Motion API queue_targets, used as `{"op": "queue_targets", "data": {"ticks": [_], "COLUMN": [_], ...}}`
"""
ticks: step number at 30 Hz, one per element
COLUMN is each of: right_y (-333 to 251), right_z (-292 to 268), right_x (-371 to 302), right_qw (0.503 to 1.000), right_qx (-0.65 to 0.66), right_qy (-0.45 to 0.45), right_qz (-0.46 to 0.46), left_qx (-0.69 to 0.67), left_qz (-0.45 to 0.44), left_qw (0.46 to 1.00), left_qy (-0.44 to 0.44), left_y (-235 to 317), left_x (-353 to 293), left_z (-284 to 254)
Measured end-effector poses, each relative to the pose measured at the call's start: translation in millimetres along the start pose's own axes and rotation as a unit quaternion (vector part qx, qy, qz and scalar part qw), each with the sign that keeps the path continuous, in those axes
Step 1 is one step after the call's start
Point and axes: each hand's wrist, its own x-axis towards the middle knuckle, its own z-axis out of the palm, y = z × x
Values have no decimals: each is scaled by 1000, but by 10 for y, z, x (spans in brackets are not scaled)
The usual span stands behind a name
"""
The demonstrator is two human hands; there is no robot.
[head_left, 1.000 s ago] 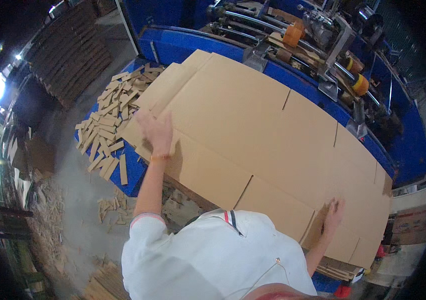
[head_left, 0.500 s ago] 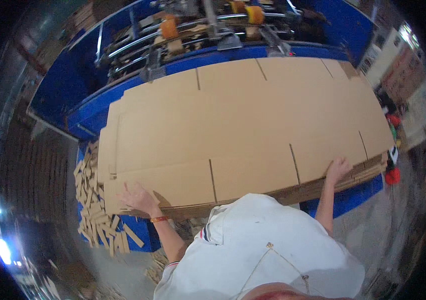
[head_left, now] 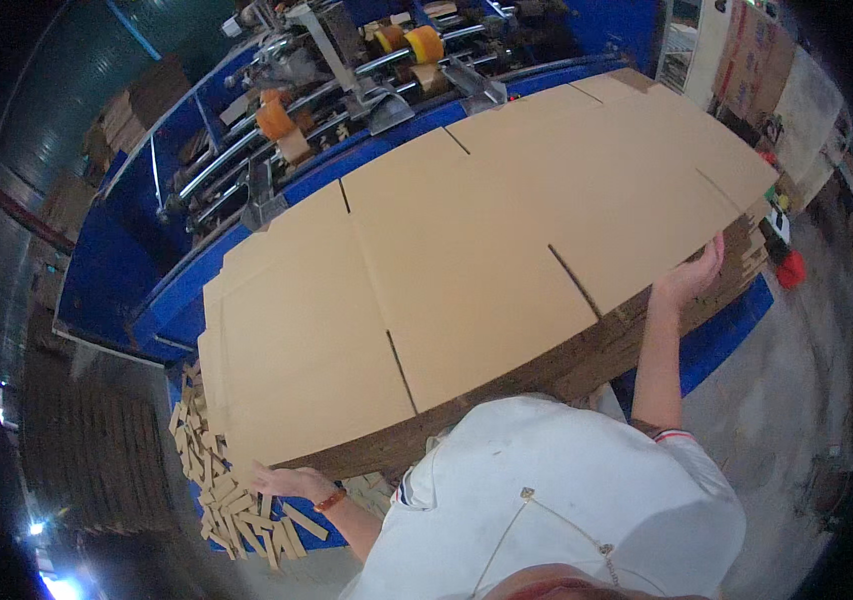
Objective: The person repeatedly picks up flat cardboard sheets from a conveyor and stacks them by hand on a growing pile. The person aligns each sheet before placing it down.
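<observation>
Cardboard sheet (head_left: 477, 240), broad, flat, tan and cut with narrow dark slots along its two long edges, is lying on top of a thick stack of brown cardboard (head_left: 567, 365) in front of the person, its far long edge running alongside a blue metal machine with steel shafts and orange rollers (head_left: 425, 44). The left hand (head_left: 292, 482) is touching the sheet's near left corner, its fingers reaching forward; the right hand (head_left: 687, 280) is cupping upward against the near edge toward the right end. Whether either hand is actually gripping the board, and how many layers lie between the fingers, one cannot tell. To the left, a loose heap of small tan cardboard strips (head_left: 237, 510) is spreading over a blue surface beside that corner. For sound handling, both hands should be bearing evenly on the edge, well apart, with the fingers staying clear of the slots, so that the board is neither creasing nor skewing against the layers beneath.
</observation>
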Motion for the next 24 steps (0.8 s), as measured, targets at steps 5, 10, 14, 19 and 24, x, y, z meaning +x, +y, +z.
{"op": "queue_targets", "data": {"ticks": [5,10,14,19,24], "right_y": [-328,-53,634,1021,600], "right_z": [321,-152,-1245,-1967,-1213], "right_x": [62,433,1433,1477,370], "right_qw": [992,996,952,934,968], "right_qx": [123,-31,118,84,91], "right_qy": [-12,33,-13,-67,-70], "right_qz": [37,82,283,340,224], "left_qx": [-92,-34,76,179,351], "left_qz": [-36,-195,13,121,172], "left_qw": [967,945,941,895,862], "left_qy": [-233,-262,-328,-390,-323], "left_y": [595,916,1249,1332,943], "left_x": [-505,-598,-419,353,543], "left_z": [327,360,273,618,716]}}
